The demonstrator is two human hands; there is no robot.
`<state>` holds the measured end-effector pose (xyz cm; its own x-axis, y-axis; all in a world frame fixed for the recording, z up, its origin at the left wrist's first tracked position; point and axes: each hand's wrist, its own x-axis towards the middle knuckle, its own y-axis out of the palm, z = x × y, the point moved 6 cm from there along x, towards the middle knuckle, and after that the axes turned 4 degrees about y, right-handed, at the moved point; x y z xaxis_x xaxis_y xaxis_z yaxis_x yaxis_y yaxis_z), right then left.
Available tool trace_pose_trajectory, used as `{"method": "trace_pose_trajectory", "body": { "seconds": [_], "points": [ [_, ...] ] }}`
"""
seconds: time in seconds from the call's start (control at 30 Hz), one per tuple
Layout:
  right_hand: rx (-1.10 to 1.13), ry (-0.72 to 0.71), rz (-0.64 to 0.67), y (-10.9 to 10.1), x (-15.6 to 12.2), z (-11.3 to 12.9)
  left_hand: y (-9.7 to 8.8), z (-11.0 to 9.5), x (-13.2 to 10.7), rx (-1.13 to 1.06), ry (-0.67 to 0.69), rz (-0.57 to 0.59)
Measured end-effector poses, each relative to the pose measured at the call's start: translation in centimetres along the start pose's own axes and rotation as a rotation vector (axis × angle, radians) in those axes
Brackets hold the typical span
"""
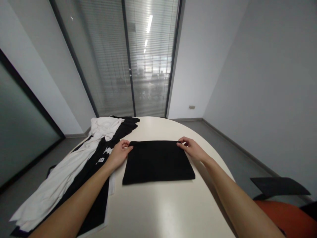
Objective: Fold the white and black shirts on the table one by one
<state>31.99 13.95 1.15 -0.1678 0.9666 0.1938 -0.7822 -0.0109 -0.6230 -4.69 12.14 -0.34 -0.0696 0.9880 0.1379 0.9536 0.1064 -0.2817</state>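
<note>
A black folded cloth (158, 162), likely a garment, lies flat as a neat rectangle on the pale table (168, 208). My left hand (120, 152) pinches its far left corner between thumb and fingers. At the far right corner, my right hand (192, 148) grips the fabric the same way. Left of the cloth, under and beside my left forearm, lie loose garments: a white one (71, 165) stretched lengthwise, and a black one (100, 158) with white lettering.
An office chair with a red-orange seat (284, 216) and a black armrest (279, 186) stands to the right of the table. Beyond the table's rounded far edge is a glass partition (148, 82) with blinds. Grey walls (269, 92) enclose the right side.
</note>
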Motion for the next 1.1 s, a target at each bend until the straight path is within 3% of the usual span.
{"method": "trace_pose_trajectory", "body": {
  "seconds": [0.07,0.13,0.23,0.3,0.4,0.53,0.73,1.1],
  "points": [
    [-0.04,0.036,0.023,0.4,0.1,-0.4,0.4,0.1,0.0,0.096,0.051,0.006],
    [-0.138,0.054,0.005,0.6,0.0,0.0,0.4,-1.0,-0.3,0.256,0.181,-0.063],
    [-0.319,-0.065,-0.128,0.4,-0.8,3.2,1.1,-4.6,-2.0,0.442,0.47,-0.144],
    [-0.331,-0.195,-0.142,1.1,-1.7,6.2,2.7,-6.2,-3.4,0.5,0.583,-0.047],
    [-0.275,-0.309,0.037,4.1,-3.1,8.8,5.2,-6.0,-4.7,0.614,0.56,0.15],
    [-0.304,-0.217,0.171,6.9,-3.1,7.5,6.1,-3.4,-4.5,0.66,0.408,0.227],
    [-0.422,-0.123,0.159,5.9,-1.2,4.5,5.5,-2.7,-2.9,0.655,0.41,0.231],
    [-0.519,-0.097,0.135,4.9,-0.6,4.9,5.4,-2.4,-1.9,0.791,0.471,0.2]
  ]
}}
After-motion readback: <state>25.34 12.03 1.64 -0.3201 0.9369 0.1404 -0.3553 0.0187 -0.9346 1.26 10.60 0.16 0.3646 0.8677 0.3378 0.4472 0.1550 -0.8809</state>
